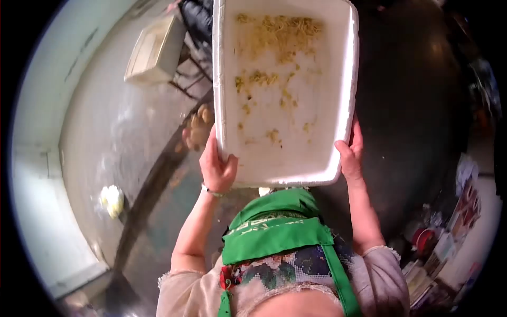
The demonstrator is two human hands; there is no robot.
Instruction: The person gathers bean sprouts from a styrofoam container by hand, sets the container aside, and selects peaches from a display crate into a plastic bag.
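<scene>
A white foam box (285, 158) is held out in front of me, its open side facing me. Yellowish bean sprouts (296, 25) cling in a clump at its far end, and smaller scraps are scattered over the bottom. My left hand (217, 168) grips the left wall near the close corner, thumb over the rim. On the opposite side, my right hand (351, 153) holds the right wall, its thumb also on the rim. Both hands are closed on the box, and some fingers are hidden behind its walls.
Another white foam box (153, 50) stands at the upper left beside a dark frame. Several brownish rounded items (198, 127) lie left of my box. A whitish-yellow bundle (112, 201) rests on the floor. Cluttered goods and a red object (422, 239) line the right side.
</scene>
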